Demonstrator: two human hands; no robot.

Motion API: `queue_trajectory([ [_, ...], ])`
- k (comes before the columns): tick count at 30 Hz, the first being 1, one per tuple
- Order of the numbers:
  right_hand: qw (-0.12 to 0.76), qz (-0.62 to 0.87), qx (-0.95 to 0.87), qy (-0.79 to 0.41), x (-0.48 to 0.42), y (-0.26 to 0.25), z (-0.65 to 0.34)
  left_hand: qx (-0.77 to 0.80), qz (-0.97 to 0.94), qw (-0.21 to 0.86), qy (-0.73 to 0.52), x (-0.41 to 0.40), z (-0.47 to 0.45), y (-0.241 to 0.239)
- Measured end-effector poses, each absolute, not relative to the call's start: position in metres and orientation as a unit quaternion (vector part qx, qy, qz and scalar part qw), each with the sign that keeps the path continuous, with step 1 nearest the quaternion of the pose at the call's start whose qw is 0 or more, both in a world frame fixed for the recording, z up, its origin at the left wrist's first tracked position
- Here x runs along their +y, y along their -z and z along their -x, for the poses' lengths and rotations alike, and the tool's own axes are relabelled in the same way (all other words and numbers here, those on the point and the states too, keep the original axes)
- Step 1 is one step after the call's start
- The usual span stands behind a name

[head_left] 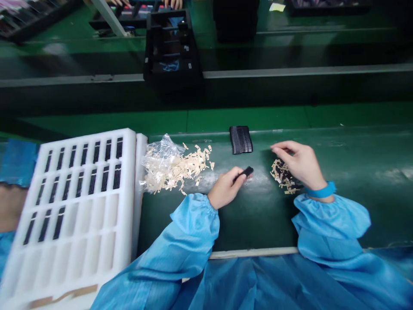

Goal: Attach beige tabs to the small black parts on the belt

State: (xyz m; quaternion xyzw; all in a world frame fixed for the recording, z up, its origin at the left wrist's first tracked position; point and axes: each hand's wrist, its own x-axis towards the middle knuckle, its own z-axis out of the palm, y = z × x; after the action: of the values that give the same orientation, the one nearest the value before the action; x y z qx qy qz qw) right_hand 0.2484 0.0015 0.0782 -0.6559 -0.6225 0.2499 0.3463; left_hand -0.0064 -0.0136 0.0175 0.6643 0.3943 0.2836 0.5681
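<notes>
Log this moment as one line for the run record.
left hand: pinching black part | right hand: over small tab pile | foam tray: partly filled | big tab pile: by bag
</notes>
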Motion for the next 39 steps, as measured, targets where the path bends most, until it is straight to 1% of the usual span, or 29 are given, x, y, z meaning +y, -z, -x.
queue_trajectory([
  [2, 0.281, 0.684, -0.628, -0.242, 0.000, -0.072, -0.275, 0.441, -0.631, 0.528, -0.358, -0.003, 0.012, -0.012],
  [4, 0.231, 0.674, -0.662, -0.233, -0.002, -0.064, -0.287, 0.499, -0.589, 0.469, -0.430, 0.008, 0.018, -0.009],
  [7, 0.199, 0.646, -0.704, -0.219, -0.002, -0.053, -0.286, 0.539, -0.520, 0.389, -0.537, 0.017, 0.025, -0.007],
  [9, 0.182, 0.640, -0.714, -0.217, -0.001, -0.049, -0.282, 0.519, -0.505, 0.380, -0.576, 0.013, 0.023, -0.008],
  [12, 0.159, 0.639, -0.718, -0.226, -0.003, -0.051, -0.282, 0.480, -0.554, 0.402, -0.549, -0.003, 0.015, -0.011],
  [15, 0.163, 0.641, -0.706, -0.254, -0.007, -0.061, -0.286, 0.464, -0.597, 0.430, -0.493, -0.017, 0.007, -0.012],
  [19, 0.204, 0.659, -0.659, -0.301, -0.010, -0.070, -0.287, 0.475, -0.585, 0.464, -0.466, -0.021, 0.005, -0.014],
  [24, 0.288, 0.646, -0.622, -0.335, -0.007, -0.067, -0.279, 0.487, -0.578, 0.486, -0.438, -0.019, 0.006, -0.017],
  [26, 0.290, 0.640, -0.627, -0.337, -0.007, -0.065, -0.276, 0.485, -0.578, 0.491, -0.435, -0.020, 0.006, -0.017],
  [32, 0.269, 0.674, -0.624, -0.289, -0.009, -0.063, -0.270, 0.479, -0.580, 0.496, -0.434, -0.022, 0.004, -0.017],
  [39, 0.296, 0.701, -0.570, -0.309, -0.009, -0.063, -0.271, 0.484, -0.587, 0.497, -0.418, -0.022, 0.005, -0.015],
])
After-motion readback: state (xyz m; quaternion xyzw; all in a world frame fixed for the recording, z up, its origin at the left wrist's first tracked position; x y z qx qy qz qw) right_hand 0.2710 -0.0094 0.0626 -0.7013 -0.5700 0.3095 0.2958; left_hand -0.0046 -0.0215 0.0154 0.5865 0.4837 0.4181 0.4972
